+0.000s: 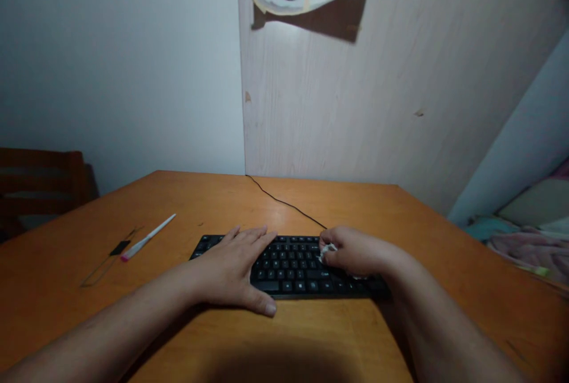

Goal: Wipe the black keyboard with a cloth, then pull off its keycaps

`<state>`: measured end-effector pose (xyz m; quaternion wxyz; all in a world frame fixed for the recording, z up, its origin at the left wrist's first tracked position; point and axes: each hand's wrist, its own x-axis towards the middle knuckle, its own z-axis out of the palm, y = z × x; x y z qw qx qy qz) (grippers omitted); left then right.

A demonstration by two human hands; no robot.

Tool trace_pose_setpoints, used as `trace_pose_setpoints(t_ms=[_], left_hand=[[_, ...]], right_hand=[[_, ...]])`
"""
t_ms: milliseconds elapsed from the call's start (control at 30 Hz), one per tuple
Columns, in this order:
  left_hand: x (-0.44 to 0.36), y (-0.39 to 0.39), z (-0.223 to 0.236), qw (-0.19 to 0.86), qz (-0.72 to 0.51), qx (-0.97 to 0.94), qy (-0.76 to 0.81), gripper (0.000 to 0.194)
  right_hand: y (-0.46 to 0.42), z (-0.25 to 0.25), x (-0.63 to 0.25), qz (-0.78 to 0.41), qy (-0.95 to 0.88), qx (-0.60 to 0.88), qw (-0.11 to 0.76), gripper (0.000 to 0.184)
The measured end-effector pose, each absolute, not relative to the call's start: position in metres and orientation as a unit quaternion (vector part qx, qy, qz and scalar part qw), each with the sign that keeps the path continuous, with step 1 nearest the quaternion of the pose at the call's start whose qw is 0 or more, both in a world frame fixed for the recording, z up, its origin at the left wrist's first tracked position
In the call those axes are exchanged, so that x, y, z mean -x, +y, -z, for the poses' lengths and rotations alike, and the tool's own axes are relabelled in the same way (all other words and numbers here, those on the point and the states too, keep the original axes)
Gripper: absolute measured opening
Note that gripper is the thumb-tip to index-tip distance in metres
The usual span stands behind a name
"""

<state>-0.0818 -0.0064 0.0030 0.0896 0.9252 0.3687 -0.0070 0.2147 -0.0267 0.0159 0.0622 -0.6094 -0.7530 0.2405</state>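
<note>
Left hand (235, 265) spread over black plastic keyboard (288, 264), thumb past its near edge; right hand (358, 251) pinching crumpled white wad (328, 249) at the keys; smooth orange-brown tabletop (377, 208) extends all around; thin black cable (288, 204) runs to tabletop's far edge.

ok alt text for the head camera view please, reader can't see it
A person's left hand lies spread over a black keyboard on a wooden table while the right hand pinches a crumpled white wad over the keyboard's right half. A thin black cable runs to the table's back edge; a white stick with a pink end lies to the left.
</note>
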Motion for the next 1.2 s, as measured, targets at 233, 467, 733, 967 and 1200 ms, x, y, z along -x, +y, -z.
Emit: trace_pose_setpoints(t_ms=[233,467,733,967,1200], left_hand=[[0.048,-0.009,-0.026,0.094,0.054,-0.930,0.352,0.127],[0.015,-0.005,-0.008,0.111,0.030,-0.935,0.336,0.127],[0.027,-0.005,0.011,0.084,-0.015,-0.939,0.333,0.121],[0.022,-0.016,0.006,0.071,-0.068,-0.947,0.304,0.110],[0.016,-0.022,0.010,0.076,-0.066,-0.952,0.290,0.103]], right_hand=[[-0.024,-0.013,-0.214,-0.255,-0.770,0.579,0.088,0.014],[-0.023,-0.013,-0.217,-0.239,-0.768,0.590,0.071,0.015],[-0.022,-0.012,-0.215,-0.240,-0.766,0.588,0.096,0.012],[-0.015,-0.015,-0.233,-0.217,-0.729,0.630,0.155,0.010],[-0.002,0.002,-0.225,-0.154,-0.730,0.642,0.180,0.012]])
